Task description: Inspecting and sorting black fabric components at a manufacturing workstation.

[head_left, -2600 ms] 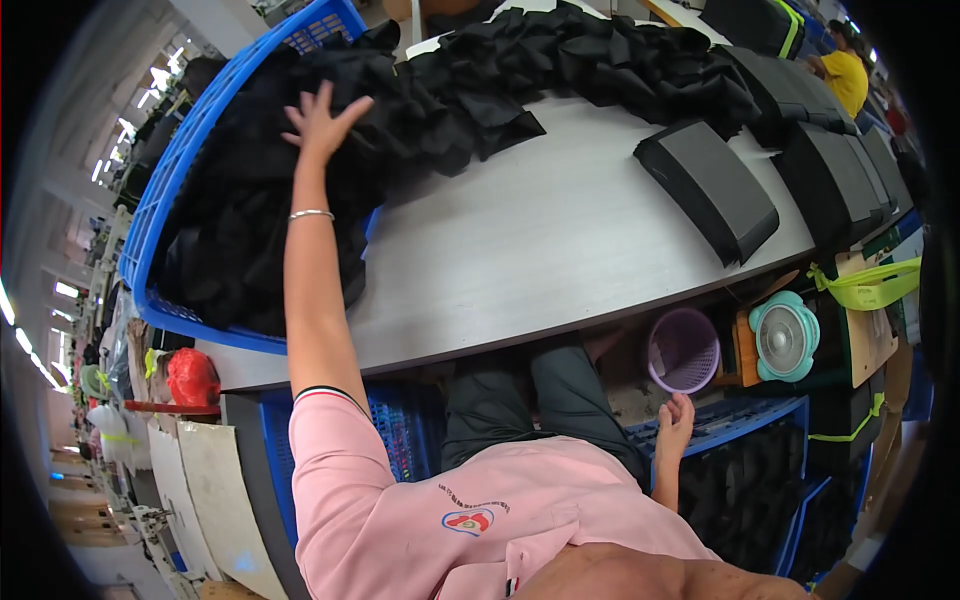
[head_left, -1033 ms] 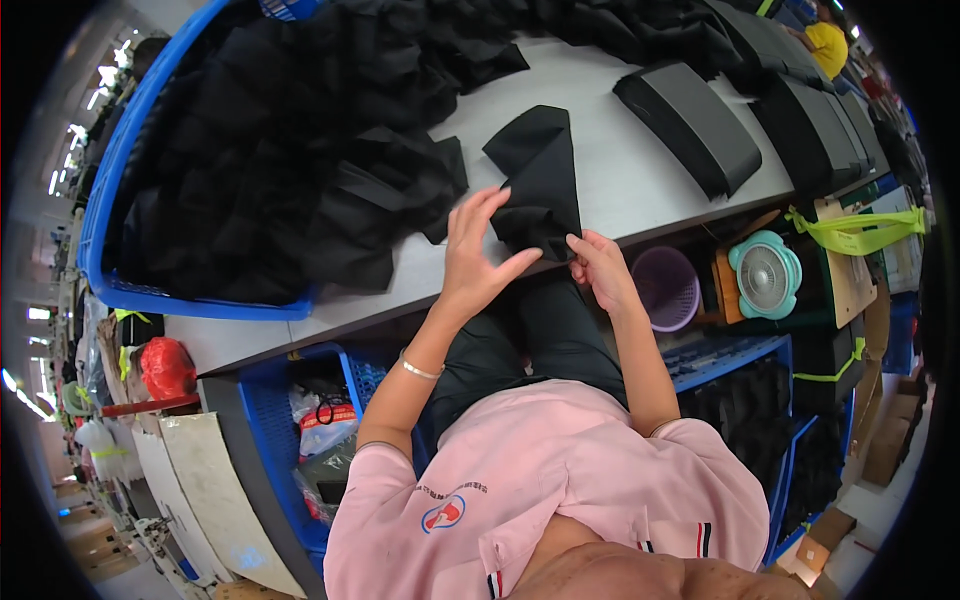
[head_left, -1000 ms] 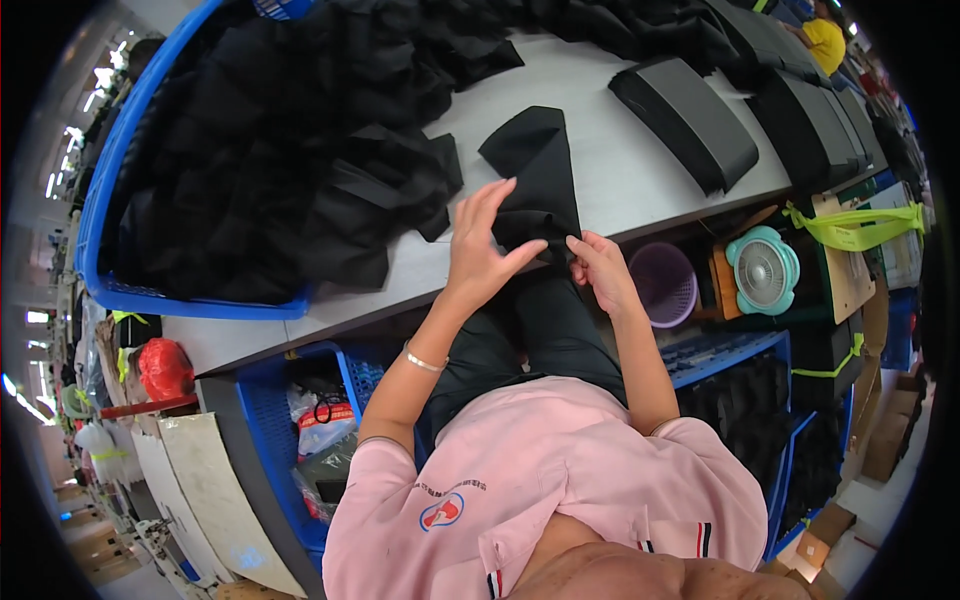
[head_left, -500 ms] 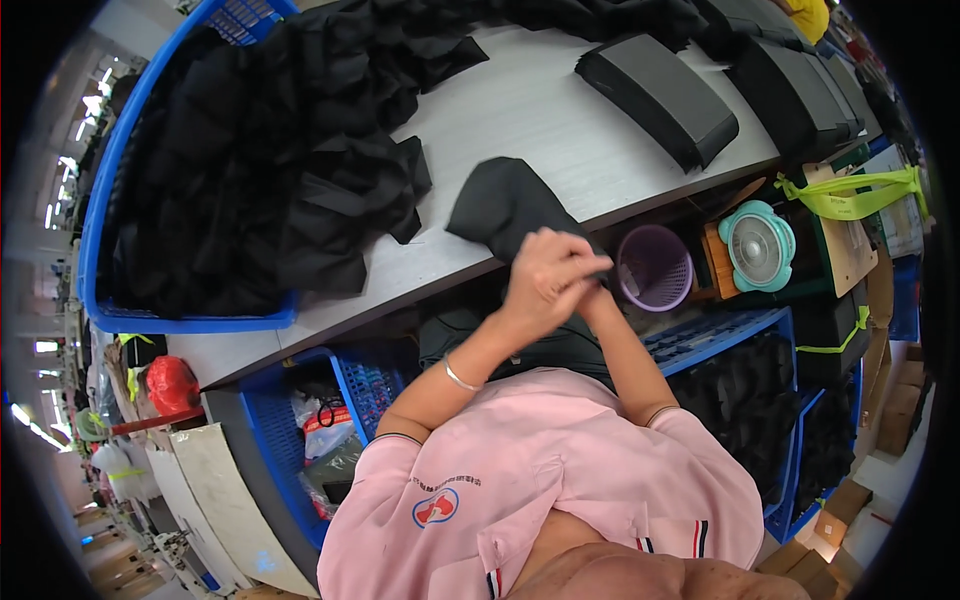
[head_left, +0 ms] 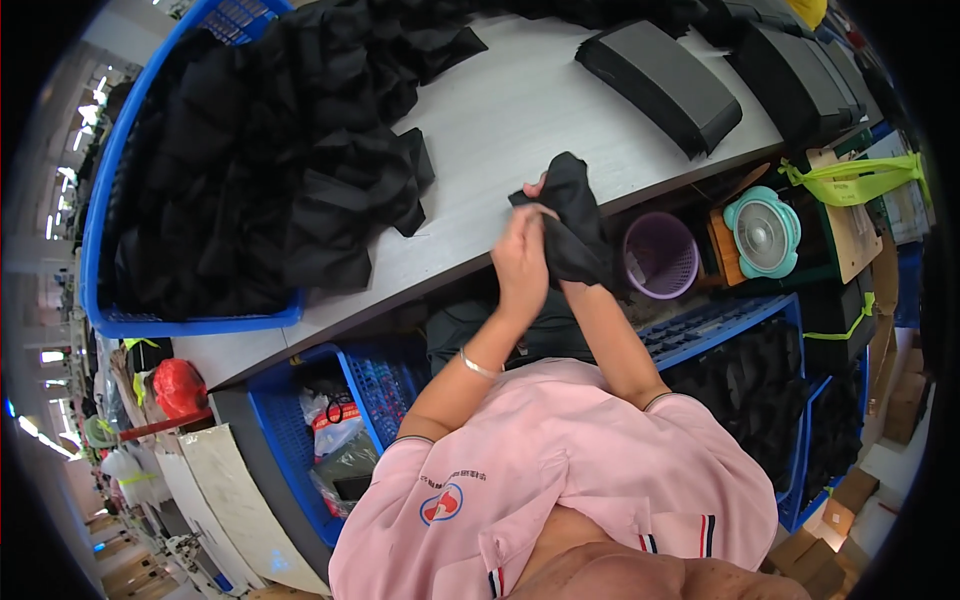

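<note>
Fabric slipping loose looks the main risk: the black cloth piece (head_left: 572, 228) is bunched between both hands above the tabletop (head_left: 520, 120) edge, left hand (head_left: 520, 262) fingers closed around it, right hand (head_left: 543, 195) mostly hidden behind it, grip unclear. It could drop toward the purple basket (head_left: 660, 268). Cardboard boxes (head_left: 905, 395) sit far right; a green strap (head_left: 850, 182) crosses a brown board.
</note>
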The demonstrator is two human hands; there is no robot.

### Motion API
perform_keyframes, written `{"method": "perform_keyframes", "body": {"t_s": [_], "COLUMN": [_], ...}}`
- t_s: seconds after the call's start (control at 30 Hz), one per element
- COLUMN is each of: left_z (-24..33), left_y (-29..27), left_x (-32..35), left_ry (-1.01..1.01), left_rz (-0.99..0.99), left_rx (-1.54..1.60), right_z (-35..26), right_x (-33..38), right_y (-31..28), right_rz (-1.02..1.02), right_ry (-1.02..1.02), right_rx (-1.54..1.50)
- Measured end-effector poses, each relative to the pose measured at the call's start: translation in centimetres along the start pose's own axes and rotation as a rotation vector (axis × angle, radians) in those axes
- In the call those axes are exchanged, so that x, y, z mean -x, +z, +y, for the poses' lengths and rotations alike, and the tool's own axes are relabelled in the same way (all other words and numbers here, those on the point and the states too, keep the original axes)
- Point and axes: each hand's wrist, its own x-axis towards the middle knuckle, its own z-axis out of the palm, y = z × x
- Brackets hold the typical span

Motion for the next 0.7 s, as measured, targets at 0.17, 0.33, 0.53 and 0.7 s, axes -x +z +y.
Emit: {"method": "perform_keyframes", "body": {"t_s": [0.17,0.33,0.53,0.7], "left_z": [-5.9,-7.6,-2.4,1.0], "left_y": [-1.2,-7.3,-4.2,-0.9], "left_x": [-7.1,-11.9,-7.0,-0.9], "left_ry": [0.044,-0.185,0.014,0.267], "left_rz": [0.211,0.262,0.188,-0.016], "left_rx": [-0.021,0.356,0.026,-0.15], "right_z": [-2.4,-7.2,-4.3,-5.3], "right_x": [6.3,13.1,12.0,5.5], "right_y": [1.5,-0.3,-4.6,-1.9], "right_rz": [-0.114,-0.418,-0.103,0.114], "right_ry": [-0.119,0.114,0.278,-0.2], "right_rx": [0.385,0.219,0.183,0.773]}}
